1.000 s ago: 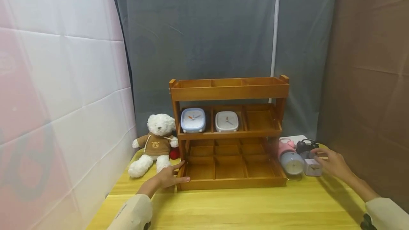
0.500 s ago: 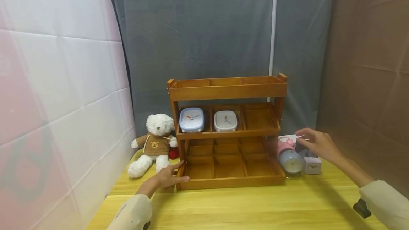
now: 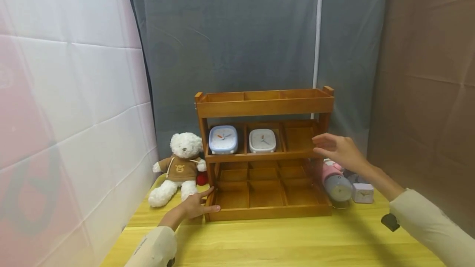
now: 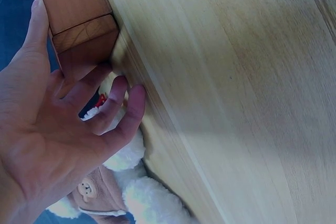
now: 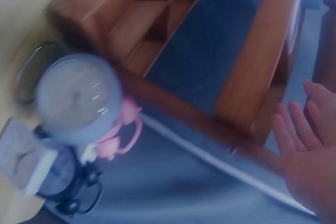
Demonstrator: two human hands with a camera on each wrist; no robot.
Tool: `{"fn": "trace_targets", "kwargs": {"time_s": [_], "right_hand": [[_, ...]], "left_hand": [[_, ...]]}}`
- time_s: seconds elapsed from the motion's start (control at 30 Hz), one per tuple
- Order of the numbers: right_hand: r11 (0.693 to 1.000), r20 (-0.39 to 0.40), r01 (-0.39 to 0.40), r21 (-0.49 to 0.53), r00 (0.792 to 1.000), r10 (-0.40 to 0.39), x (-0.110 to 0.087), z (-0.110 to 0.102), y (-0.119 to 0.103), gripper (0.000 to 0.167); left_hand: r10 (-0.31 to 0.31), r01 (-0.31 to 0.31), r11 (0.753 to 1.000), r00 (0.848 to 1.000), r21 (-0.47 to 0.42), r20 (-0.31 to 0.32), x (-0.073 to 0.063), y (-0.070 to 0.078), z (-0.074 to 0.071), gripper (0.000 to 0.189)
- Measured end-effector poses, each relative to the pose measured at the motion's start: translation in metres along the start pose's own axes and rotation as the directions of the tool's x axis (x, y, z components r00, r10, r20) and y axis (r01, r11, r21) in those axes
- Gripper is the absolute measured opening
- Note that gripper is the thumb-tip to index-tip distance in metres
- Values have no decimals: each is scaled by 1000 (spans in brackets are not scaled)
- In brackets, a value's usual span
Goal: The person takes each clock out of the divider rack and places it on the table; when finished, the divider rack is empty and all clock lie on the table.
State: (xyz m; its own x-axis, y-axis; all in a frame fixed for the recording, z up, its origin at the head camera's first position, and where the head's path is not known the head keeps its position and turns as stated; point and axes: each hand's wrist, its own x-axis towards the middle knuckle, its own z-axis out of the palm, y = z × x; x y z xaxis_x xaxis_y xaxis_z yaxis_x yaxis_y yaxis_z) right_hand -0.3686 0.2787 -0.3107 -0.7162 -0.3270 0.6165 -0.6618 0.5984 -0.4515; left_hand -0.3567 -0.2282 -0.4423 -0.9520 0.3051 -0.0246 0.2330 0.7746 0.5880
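Note:
A brown wooden shelf rack point(image 3: 269, 213) with divided tiers stands on the table. My left hand point(image 3: 193, 206) grips its lower left corner, thumb on the front edge; in the left wrist view its other fingers curl by the wooden end. My right hand point(image 3: 342, 151) is raised beside the right end of the middle tier, fingers extended and nothing between them. On that tier a blue-rimmed alarm clock point(image 3: 223, 139) sits in the left compartment and a white alarm clock point(image 3: 262, 141) in the middle one. The right compartment is bare, its edge partly behind my right fingertips.
Right of the rack cluster a round grey-blue clock point(image 3: 339, 188), a pink clock point(image 3: 331, 171), a small square pale clock point(image 3: 363, 193) and a dark twin-bell clock point(image 5: 79, 181). A white teddy bear point(image 3: 180, 170) in a brown sweater sits at the left. Curtains surround the table.
My right hand has left the clocks at the right, rising and moving leftward to the rack's middle tier. My left hand stays at the lower left corner.

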Motion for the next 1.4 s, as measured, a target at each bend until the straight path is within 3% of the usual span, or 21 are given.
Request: {"fn": "trace_targets", "kwargs": {"time_s": [0.47, 0.73, 0.93, 1.13, 1.4], "right_hand": [[996, 5, 48, 79, 999, -49, 70, 47, -29, 41], [998, 142, 4, 60, 990, -13, 100, 71, -52, 53], [997, 257, 5, -78, 966, 16, 111, 82, -60, 70], [996, 351, -41, -80, 934, 67, 117, 88, -65, 80], [992, 300, -44, -116, 951, 77, 113, 101, -65, 95]], "left_hand": [[10, -10, 1000, 1000, 18, -2, 0, 3, -4, 94], [7, -7, 1000, 1000, 12, -7, -1, 8, -6, 91], [18, -18, 1000, 1000, 4, -16, 0, 11, -6, 92], [15, -15, 1000, 1000, -2, -11, 0, 10, -5, 91], [7, -7, 1000, 1000, 23, -5, -3, 2, -1, 90]]}}
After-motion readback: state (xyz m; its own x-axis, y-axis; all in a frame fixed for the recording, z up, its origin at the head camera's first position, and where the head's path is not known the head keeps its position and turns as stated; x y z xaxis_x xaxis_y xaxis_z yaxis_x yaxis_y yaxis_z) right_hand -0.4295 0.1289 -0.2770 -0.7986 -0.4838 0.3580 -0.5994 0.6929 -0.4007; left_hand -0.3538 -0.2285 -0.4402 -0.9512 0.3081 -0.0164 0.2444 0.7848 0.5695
